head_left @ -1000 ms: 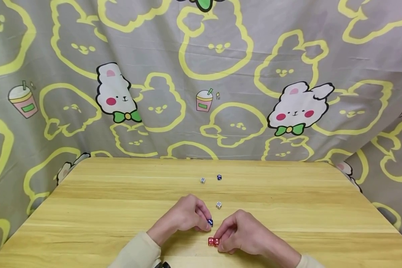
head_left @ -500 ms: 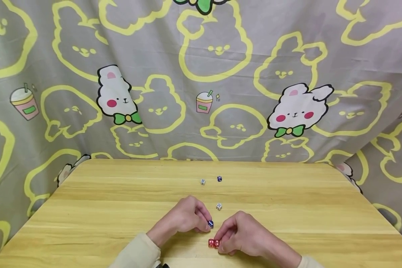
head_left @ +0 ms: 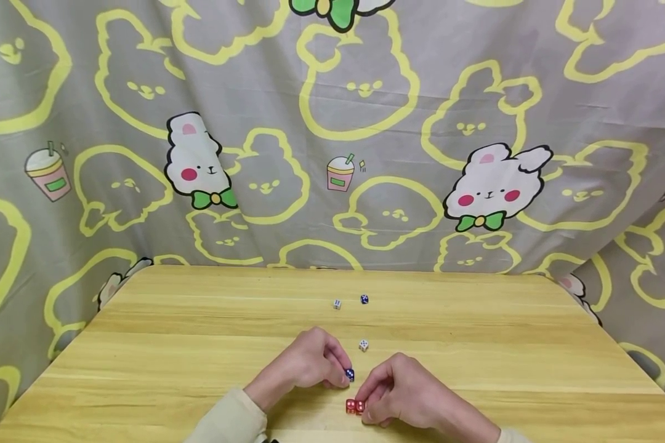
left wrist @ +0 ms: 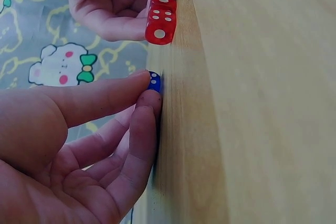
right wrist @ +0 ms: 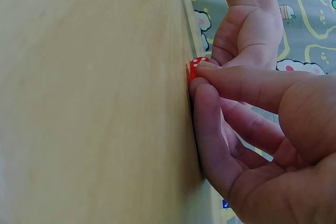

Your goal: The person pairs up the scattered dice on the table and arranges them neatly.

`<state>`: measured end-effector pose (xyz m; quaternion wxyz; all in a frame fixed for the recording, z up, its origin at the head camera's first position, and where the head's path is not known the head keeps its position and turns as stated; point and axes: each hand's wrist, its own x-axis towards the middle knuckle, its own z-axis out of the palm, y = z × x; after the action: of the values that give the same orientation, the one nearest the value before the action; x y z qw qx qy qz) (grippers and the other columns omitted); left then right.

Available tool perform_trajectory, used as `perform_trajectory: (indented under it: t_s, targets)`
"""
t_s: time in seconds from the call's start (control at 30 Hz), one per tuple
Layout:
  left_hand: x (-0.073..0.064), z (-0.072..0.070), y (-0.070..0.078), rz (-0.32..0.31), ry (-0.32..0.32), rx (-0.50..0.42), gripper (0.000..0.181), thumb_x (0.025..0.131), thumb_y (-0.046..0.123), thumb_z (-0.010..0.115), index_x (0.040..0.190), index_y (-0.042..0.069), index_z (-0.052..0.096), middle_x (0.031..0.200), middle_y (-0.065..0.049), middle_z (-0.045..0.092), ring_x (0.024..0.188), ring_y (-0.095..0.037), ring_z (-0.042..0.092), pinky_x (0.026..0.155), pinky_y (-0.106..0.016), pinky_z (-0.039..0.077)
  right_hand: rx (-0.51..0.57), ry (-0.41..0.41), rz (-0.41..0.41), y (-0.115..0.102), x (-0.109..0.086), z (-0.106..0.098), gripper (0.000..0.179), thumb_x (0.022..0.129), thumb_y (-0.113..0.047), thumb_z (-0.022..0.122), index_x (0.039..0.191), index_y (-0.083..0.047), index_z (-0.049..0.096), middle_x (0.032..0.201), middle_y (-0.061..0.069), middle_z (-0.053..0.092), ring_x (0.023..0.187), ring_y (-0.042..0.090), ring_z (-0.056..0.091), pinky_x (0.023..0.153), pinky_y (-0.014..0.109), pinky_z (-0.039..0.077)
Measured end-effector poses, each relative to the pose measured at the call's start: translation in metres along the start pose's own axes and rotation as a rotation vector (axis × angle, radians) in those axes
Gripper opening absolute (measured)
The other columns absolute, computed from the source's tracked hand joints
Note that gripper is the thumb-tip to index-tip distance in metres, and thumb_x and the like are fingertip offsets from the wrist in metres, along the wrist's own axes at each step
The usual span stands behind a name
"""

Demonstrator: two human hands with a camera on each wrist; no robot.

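Between thumb and finger, my left hand [head_left: 317,360] pinches a blue die [head_left: 350,375] with white pips, held at the tabletop. My right hand [head_left: 401,394] pinches one of two red dice: the right-hand red die [head_left: 360,407] sits at its fingertips. Side by side with it, apparently touching, is the other red die [head_left: 351,406]. In the left wrist view the red dice [left wrist: 160,29] show white pips, and the blue die [left wrist: 154,81] is partly covered by the left thumb and finger. The right thumb hides much of the red die [right wrist: 197,67] in the right wrist view.
Beyond the hands lie a white die [head_left: 363,345], a second white die [head_left: 337,304] and another blue die [head_left: 364,299]. They rest on a light wooden table [head_left: 199,344]. A grey patterned curtain [head_left: 277,98] hangs behind the table and along its sides.
The whole head view has shifted slightly downward in the frame. Both hands keep their holds, and the dice stay in nearly the same places relative to the table.
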<state>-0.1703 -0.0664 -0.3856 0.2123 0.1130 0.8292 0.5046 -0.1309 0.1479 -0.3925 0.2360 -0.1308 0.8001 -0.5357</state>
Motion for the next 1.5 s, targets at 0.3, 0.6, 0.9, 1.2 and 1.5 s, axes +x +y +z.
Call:
perform_trajectory:
  t_s: [0.3,0.6,0.9,1.2,1.5]
  targets:
    - [0.000,0.000,0.001,-0.004,-0.001,0.003,0.019,0.076,-0.010,0.085,0.086,0.003,0.076,0.073,-0.007,0.073,0.062,-0.015,0.067,0.060,-0.029,0.061,0.007,0.000,0.004,0.000,-0.001,-0.001,0.016,0.076,0.002,0.089,0.086,-0.007,0.082,0.073,0.004,0.075,0.067,0.009,0.068,0.061,0.024,0.060]
    - [0.001,0.000,0.000,-0.004,0.003,0.007,0.018,0.077,-0.010,0.084,0.086,0.003,0.076,0.073,-0.007,0.073,0.062,-0.015,0.066,0.060,-0.030,0.060,0.005,-0.007,-0.015,0.001,0.000,0.000,0.016,0.076,0.003,0.089,0.086,-0.007,0.082,0.073,0.005,0.075,0.066,0.009,0.068,0.060,0.024,0.061]
    - [0.000,0.000,0.000,0.001,0.001,0.011,0.019,0.076,-0.009,0.085,0.086,0.003,0.075,0.073,-0.006,0.073,0.062,-0.015,0.066,0.060,-0.029,0.060,0.015,-0.009,-0.005,0.000,0.000,0.000,0.017,0.076,0.003,0.089,0.087,-0.006,0.081,0.073,0.004,0.075,0.066,0.009,0.068,0.061,0.024,0.061]
    - [-0.001,-0.001,-0.001,0.005,0.001,0.007,0.019,0.076,-0.010,0.084,0.085,0.004,0.075,0.073,-0.007,0.073,0.062,-0.015,0.067,0.059,-0.029,0.060,0.024,-0.010,0.016,0.000,0.000,0.000,0.019,0.076,0.003,0.089,0.090,-0.006,0.079,0.074,0.005,0.075,0.068,0.011,0.070,0.063,0.026,0.062]
    - [0.000,0.000,0.001,0.014,-0.004,0.012,0.018,0.077,-0.009,0.084,0.085,0.004,0.076,0.072,-0.006,0.074,0.061,-0.014,0.067,0.059,-0.029,0.059,-0.080,0.039,-0.006,-0.008,-0.002,-0.010,0.021,0.076,-0.008,0.093,0.092,-0.008,0.078,0.074,0.002,0.073,0.068,0.013,0.066,0.059,0.025,0.056]
